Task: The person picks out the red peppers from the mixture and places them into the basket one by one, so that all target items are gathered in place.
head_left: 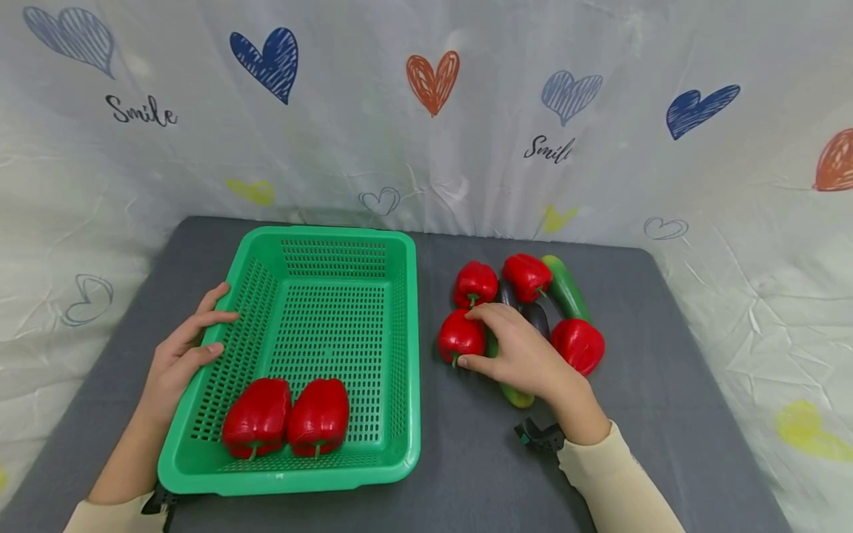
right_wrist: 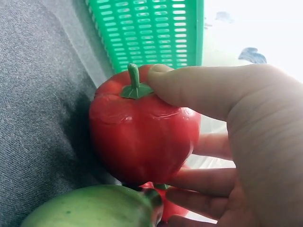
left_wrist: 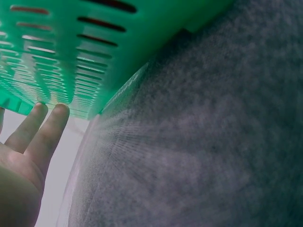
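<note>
My right hand (head_left: 520, 348) holds a red bell pepper (head_left: 460, 334) with a green stem. In the right wrist view the thumb lies on top of the bell pepper (right_wrist: 142, 137), beside its stem, and the fingers reach round its far side. My left hand (head_left: 176, 363) rests on the left rim of a green basket (head_left: 415, 355), thumb and fingertips over the edge. From the left wrist view, two straight fingers (left_wrist: 47, 137) touch the basket's outer wall (left_wrist: 94, 52). Two red bell peppers (head_left: 256, 418) lie side by side in the basket's near end.
Around my right hand lie more red bell peppers (head_left: 578, 346), a green cucumber (head_left: 566, 289) and dark eggplants (head_left: 535, 317). A greenish vegetable (head_left: 518, 396) is partly hidden under that hand. Behind the grey table (head_left: 466, 459) hangs a white curtain (head_left: 360, 133) with hearts.
</note>
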The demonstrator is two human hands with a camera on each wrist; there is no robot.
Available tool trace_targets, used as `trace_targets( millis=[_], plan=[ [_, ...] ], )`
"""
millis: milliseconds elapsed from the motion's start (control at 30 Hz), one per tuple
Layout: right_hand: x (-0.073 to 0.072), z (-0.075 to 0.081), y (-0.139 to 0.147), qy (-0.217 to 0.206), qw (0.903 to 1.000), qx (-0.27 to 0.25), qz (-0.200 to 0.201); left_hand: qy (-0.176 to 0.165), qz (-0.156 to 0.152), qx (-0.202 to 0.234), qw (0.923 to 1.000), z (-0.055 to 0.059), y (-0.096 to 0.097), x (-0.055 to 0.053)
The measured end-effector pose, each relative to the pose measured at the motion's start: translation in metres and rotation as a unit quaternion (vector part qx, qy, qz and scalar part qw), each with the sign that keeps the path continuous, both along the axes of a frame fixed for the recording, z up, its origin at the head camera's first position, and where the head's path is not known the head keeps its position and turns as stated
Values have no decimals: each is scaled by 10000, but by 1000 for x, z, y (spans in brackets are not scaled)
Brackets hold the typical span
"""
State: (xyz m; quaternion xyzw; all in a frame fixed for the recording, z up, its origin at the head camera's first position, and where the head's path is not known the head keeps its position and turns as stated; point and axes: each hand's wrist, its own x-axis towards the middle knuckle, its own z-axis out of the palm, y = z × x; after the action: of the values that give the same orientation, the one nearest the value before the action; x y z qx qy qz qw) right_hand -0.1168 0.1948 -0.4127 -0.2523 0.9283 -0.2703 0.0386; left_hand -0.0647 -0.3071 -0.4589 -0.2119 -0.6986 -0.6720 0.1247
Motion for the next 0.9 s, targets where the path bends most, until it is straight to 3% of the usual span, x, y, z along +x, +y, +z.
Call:
trace_targets(
  millis=[167,400,500,700,900],
  plan=[
    [0,1,0,30,10000,-25,-4,-403,230,-113,9989,-2,-2,1],
    [0,2,0,88,9999,-72,-6,-498,320,-124,9982,1,-1,1],
    [1,3,0,127,9999,-81,2,-460,299,-110,9984,0,-1,1],
    [1,3,1,286,9996,-57,19,-72,7,1,10000,-3,-2,-1],
    [2,5,0,367,9993,-91,9,-220,72,-71,9997,-3,-3,-1]
  ],
)
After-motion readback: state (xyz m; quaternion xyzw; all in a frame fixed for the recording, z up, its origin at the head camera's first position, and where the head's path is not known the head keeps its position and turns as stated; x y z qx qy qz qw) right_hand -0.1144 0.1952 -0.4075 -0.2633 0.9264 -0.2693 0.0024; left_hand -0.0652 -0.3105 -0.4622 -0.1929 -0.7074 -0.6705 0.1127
